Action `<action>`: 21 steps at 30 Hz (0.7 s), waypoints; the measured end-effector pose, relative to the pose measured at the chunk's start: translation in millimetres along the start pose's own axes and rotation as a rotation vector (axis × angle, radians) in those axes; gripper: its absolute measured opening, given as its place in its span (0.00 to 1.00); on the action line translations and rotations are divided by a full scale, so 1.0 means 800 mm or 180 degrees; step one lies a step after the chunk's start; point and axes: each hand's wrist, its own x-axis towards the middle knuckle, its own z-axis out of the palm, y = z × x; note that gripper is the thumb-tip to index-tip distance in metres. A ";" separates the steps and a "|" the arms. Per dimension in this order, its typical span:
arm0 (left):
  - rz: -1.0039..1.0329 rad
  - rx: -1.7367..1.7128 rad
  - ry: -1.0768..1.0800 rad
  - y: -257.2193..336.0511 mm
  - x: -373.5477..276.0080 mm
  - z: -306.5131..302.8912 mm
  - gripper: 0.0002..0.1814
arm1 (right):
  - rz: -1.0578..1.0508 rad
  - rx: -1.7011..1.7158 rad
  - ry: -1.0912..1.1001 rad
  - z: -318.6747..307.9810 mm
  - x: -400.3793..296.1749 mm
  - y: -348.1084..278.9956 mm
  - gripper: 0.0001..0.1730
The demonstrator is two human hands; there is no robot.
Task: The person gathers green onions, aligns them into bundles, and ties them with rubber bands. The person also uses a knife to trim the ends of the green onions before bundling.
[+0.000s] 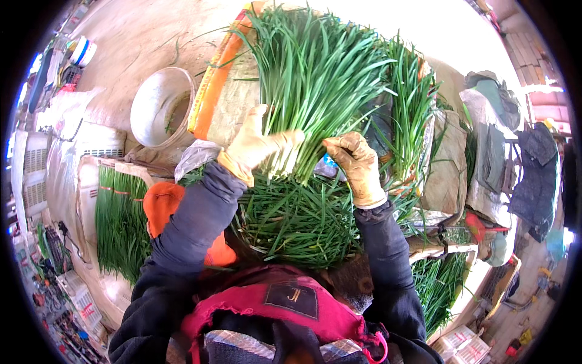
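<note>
A large spread of green garlic chives [313, 77] lies in front of me, its pale stem ends pointing toward me. My left hand [263, 141], in a tan rubber glove, is at the left side of the stems with thumb and fingers spread; whether it grips any is hard to tell. My right hand [354, 159], gloved alike, is bent at the lower right of the stems, thumb and fingertips together; anything pinched there is too small to make out. Below both hands lies a heap of loose green leaves [300, 223]. More chives [409, 113] stand to the right.
A white bucket [157, 107] stands at the left, beside an orange-yellow edged sack [213, 86]. A crate [88, 182] at lower left holds chives bound with red bands [119, 223]. Further chives [439, 286] lie at lower right. Draped cloths [489, 159] are at the right.
</note>
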 end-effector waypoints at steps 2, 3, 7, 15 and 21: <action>-0.0048 -0.0074 -0.0101 0.011 0.010 -0.025 0.19 | -0.0398 0.0226 0.0092 0.001 0.001 0.017 0.10; 0.0344 -0.0530 0.0375 -0.016 0.014 -0.034 0.18 | -0.0430 0.0478 0.0196 0.007 0.003 0.017 0.10; 0.0198 -0.0874 0.1193 -0.056 0.021 -0.045 0.18 | 0.0000 0.0395 0.0113 0.016 0.008 -0.008 0.09; -0.0241 -0.0563 0.1421 -0.032 0.034 -0.004 0.04 | -0.1232 -0.0610 0.0147 0.068 0.048 -0.037 0.07; -0.0308 -0.2685 0.0756 -0.060 0.048 -0.018 0.08 | -0.2634 -0.2407 -0.0488 0.113 0.088 -0.063 0.11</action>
